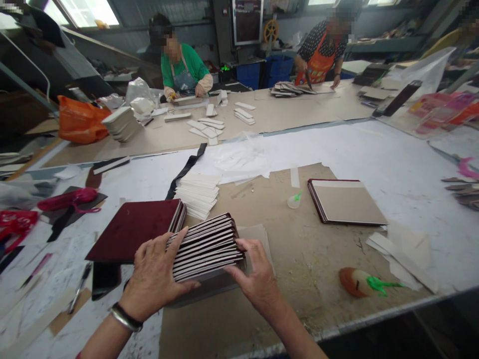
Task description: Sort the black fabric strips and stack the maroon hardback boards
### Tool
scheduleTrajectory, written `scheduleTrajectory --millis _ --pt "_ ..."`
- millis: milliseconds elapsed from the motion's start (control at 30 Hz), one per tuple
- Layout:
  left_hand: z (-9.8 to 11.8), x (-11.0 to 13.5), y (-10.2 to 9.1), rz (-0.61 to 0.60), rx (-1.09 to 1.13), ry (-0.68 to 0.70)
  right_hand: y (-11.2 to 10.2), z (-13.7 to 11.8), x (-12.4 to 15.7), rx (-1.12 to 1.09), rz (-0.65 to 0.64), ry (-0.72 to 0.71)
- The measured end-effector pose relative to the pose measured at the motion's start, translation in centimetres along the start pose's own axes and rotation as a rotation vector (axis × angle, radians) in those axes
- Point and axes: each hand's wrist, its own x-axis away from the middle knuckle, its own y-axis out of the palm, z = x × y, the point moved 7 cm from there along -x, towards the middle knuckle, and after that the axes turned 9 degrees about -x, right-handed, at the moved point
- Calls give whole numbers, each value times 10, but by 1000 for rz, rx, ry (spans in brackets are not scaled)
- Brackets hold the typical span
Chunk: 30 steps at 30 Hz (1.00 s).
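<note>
A stack of dark-edged boards (207, 247) with pale strips between them stands in front of me, its layered side facing up. My left hand (155, 271) grips its left end, thumb along the near side and fingers over the far side. At the right end, my right hand (256, 269) holds the stack between thumb and fingers. Just beyond the left hand lies a pile of maroon velvety panels (136, 227). Behind the stack is a fanned pile of white strips (198, 194). What lies under the held stack is mostly hidden.
Beige-faced panels (348, 202) lie to the right. A brown-and-cream bottle with a green tip (355, 282) rests near the front edge; a small green-tipped cup (294, 200) stands mid-table. Pens (80, 288) and a black phone-like object (106, 280) lie left. Two people work across the table.
</note>
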Motion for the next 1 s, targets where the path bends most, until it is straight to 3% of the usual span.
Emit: scheduleTrajectory --millis 667,900,1000 --pt "3 0 -5 45 -17 20 -1 -9 -3 65 37 -127" --pt "0 -1 -1 33 0 22 0 2 -1 16 52 17" --pt "-1 -1 0 -5 7 -3 1 4 -4 -3 1 61"
